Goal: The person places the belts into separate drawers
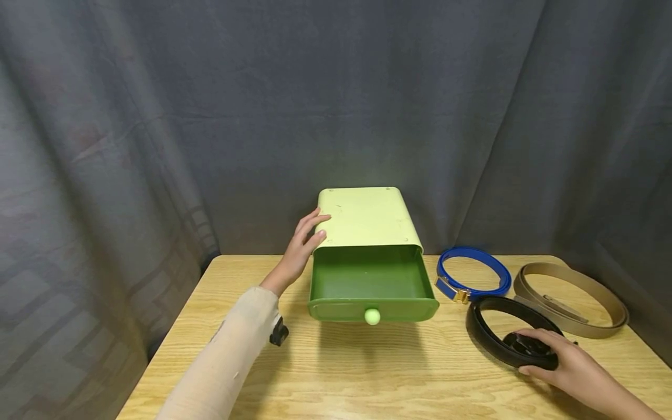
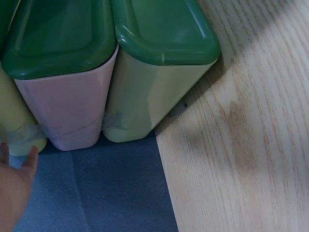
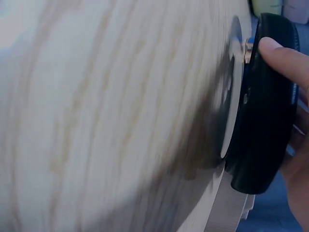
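1. Currently, the right hand (image 1: 567, 364) grips the rolled black belt (image 1: 488, 339) at its near right side; in the right wrist view the thumb lies along one face of the band and the other fingers are on the far side.
2. Left hand (image 1: 297, 249): fingers released, spread and resting on the left upper edge of the pale green drawer unit (image 1: 364, 219), fingertips on its top.
3. Black belt location: right part of the counter (image 1: 451, 379), near its front. A dark buckle (image 1: 529, 343) sits inside the loop, beside the right hand. Whether the belt's lower edge fully touches the wood is hard to judge; the right wrist view is blurred.
4. Blue belt (image 1: 475, 252): coiled, just behind and left of the black one, gold buckle (image 1: 462, 296) facing forward.
5. Tan belt (image 1: 588, 329): coiled, behind and to the right of the black belt.
6. Drawer unit: rear middle of the counter. Its green drawer (image 1: 336, 311) extends forward, interior visible, with a light green knob (image 1: 372, 317) on the front.
7. Left wrist view, turned sideways: a pink tier (image 2: 72, 106) between pale green tiers, all green-fronted.
8. Left forearm: cream sleeve (image 1: 226, 356), small black device (image 1: 279, 331) at the cuff.
9. Background: dark grey curtain (image 1: 336, 87) behind the counter.
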Demonstrator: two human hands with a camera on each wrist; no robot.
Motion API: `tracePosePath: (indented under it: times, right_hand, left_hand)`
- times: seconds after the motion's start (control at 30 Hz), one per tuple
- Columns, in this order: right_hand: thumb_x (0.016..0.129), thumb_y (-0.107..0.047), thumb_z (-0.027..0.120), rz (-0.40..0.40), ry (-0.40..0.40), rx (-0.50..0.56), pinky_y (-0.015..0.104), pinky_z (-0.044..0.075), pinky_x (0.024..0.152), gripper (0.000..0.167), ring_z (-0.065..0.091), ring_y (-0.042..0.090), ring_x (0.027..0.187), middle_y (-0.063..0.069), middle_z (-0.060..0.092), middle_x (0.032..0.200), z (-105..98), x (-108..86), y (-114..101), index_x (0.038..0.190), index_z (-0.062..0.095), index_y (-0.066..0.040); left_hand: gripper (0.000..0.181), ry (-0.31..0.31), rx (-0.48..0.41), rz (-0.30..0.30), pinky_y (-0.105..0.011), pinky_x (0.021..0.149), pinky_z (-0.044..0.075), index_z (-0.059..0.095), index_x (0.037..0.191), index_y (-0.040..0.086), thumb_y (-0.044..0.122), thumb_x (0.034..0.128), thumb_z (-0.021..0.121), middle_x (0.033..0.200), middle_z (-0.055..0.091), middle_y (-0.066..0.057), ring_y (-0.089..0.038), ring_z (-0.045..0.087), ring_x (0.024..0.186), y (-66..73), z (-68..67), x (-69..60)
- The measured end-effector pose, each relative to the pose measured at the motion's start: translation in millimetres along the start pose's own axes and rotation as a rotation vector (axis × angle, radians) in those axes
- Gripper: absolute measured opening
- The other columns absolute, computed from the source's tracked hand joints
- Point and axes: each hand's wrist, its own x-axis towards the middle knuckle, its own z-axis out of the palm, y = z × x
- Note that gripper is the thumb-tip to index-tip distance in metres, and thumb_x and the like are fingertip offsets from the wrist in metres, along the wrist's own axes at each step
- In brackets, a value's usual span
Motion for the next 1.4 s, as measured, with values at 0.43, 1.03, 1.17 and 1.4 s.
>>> tracePosePath:
  times: [0.43, 1.03, 1.17, 1.4]
  right_hand:
    - [0.078, -0.022, 0.086, 0.133, 0.095, 0.052, 0.009, 0.041, 0.068, 0.062, 0.046, -0.016, 0.095, 0.007, 0.06, 0.124, -1, -0.4, -36, 0.132, 0.06, -0.008]
    - [0.078, -0.006, 0.084, 0.048, 0.184, 0.192, 0.014, 0.04, 0.062, 0.059, 0.051, 0.002, 0.079, -0.032, 0.05, 0.12, -10, 14.4, -87, 0.132, 0.061, -0.009]
    - [0.079, -0.009, 0.083, 0.054, 0.177, 0.181, 0.01, 0.04, 0.066, 0.06, 0.052, -0.004, 0.089, -0.03, 0.049, 0.124, -14, 20.7, -96, 0.134, 0.06, -0.011]
    - [0.078, -0.005, 0.084, 0.009, 0.211, 0.204, 0.011, 0.042, 0.066, 0.063, 0.054, 0.001, 0.086, -0.027, 0.054, 0.121, -19, 31.3, -114, 0.135, 0.06, -0.014]
  left_hand:
    - [0.044, 0.003, 0.009, 0.006, -0.06, 0.115, 0.02, 0.043, 0.146, -0.002, 0.016, 0.1054, 0.043, 0.162, 0.012, -0.017, -0.032, 0.01, 0.149, 0.3, 0.5, -0.7]
    - [0.045, 0.003, 0.019, 0.004, -0.058, 0.115, 0.022, 0.042, 0.147, 0.001, 0.019, 0.106, 0.042, 0.163, 0.011, -0.015, -0.031, 0.011, 0.149, -0.6, 0.1, -0.6]
    - [0.045, 0.003, 0.018, 0.009, -0.058, 0.114, 0.022, 0.043, 0.147, 0.0, 0.018, 0.1059, 0.042, 0.163, 0.011, -0.016, -0.032, 0.011, 0.149, -0.6, 0.3, 0.2]
    - [0.045, 0.003, 0.009, 0.01, -0.058, 0.114, 0.023, 0.042, 0.147, -0.002, 0.016, 0.1057, 0.042, 0.162, 0.01, -0.017, -0.033, 0.01, 0.149, -0.3, 2.3, 0.2]
